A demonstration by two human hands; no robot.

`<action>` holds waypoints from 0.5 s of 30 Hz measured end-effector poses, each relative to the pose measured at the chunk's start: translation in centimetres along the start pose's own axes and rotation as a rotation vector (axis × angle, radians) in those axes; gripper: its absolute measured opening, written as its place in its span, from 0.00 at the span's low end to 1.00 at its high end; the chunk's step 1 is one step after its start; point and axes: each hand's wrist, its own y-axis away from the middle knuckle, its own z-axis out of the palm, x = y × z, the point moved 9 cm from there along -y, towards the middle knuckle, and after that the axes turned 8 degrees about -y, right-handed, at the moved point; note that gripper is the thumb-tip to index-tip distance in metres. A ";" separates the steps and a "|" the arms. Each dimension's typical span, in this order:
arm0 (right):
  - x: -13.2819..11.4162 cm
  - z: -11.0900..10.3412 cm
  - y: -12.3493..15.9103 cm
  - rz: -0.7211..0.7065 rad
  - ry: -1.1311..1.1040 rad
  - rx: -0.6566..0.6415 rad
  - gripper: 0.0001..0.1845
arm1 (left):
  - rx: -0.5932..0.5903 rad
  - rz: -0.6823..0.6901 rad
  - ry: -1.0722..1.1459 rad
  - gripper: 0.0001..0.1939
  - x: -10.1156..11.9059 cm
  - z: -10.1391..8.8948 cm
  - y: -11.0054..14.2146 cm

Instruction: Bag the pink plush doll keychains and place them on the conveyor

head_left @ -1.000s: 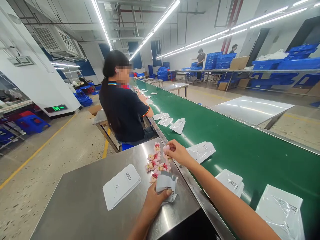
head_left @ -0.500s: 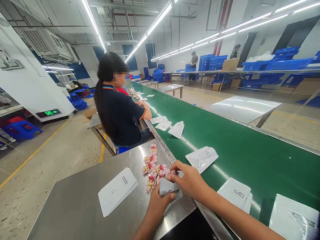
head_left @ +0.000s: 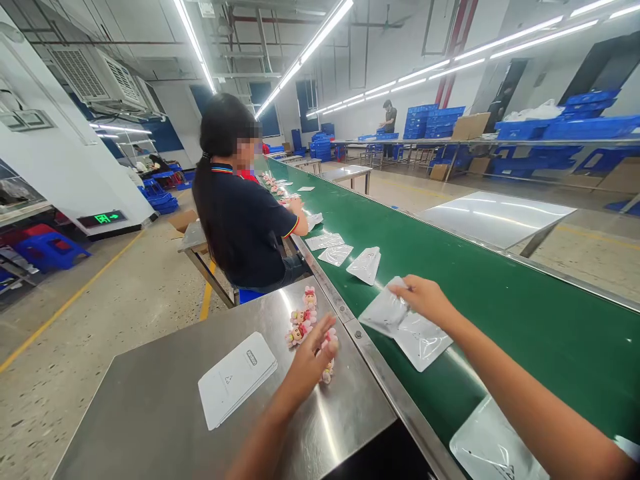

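My right hand (head_left: 424, 298) reaches over the green conveyor belt (head_left: 510, 307) and pinches the far corner of a filled white pouch (head_left: 423, 340) that lies on the belt. That pouch overlaps another white pouch (head_left: 381, 313). My left hand (head_left: 309, 359) hovers with fingers spread over a cluster of small pink dolls (head_left: 301, 327) on the steel table (head_left: 165, 407), fingertips touching the nearest ones. A stack of flat empty pouches (head_left: 236, 377) lies to the left of that hand.
More pouches lie on the belt further up (head_left: 367, 264) and one close to me (head_left: 493, 447). A co-worker in a dark shirt (head_left: 243, 223) sits at the table ahead on the left. A steel table (head_left: 500, 217) and blue crates (head_left: 590, 127) stand beyond the belt.
My right hand has carried the filled pouch from the steel table out onto the belt. My left hand let go of it and moved to the dolls.
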 end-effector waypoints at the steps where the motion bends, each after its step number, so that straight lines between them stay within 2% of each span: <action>1: 2.1 0.1 -1.1 0.076 0.029 -0.040 0.20 | 0.030 -0.011 -0.004 0.29 -0.1 -1.1 -0.4; 3: 5.4 0.6 -2.9 0.207 0.143 -0.139 0.18 | 0.086 -0.008 -0.031 0.25 0.1 -2.9 -1.2; 5: 6.3 0.3 -4.5 0.245 0.330 -0.108 0.18 | 0.146 0.010 -0.057 0.21 0.3 -4.2 -1.8; 7: 3.9 0.7 -6.3 0.139 0.467 -0.006 0.19 | 0.202 0.005 -0.060 0.19 0.2 -5.1 -2.3; 8: 2.0 1.9 -7.2 0.051 0.489 0.003 0.19 | 0.227 -0.009 -0.059 0.18 0.1 -5.4 -2.5; 9: -0.1 3.7 -8.2 -0.036 0.487 -0.026 0.19 | 0.248 -0.022 -0.067 0.18 -0.1 -5.6 -2.7; 10: -2.1 6.1 -9.0 -0.128 0.468 -0.113 0.18 | 0.261 -0.031 -0.085 0.18 -0.3 -5.8 -2.9; 11: -3.7 8.3 -9.9 -0.167 0.456 -0.171 0.17 | 0.269 -0.035 -0.112 0.18 -0.4 -5.8 -3.0; 13: -6.1 12.3 -11.7 -0.208 0.438 -0.247 0.16 | 0.277 -0.025 -0.170 0.18 -0.6 -6.0 -3.2; 15: -7.2 15.3 -13.4 -0.213 0.425 -0.306 0.14 | 0.289 -0.016 -0.214 0.18 -0.8 -6.2 -3.3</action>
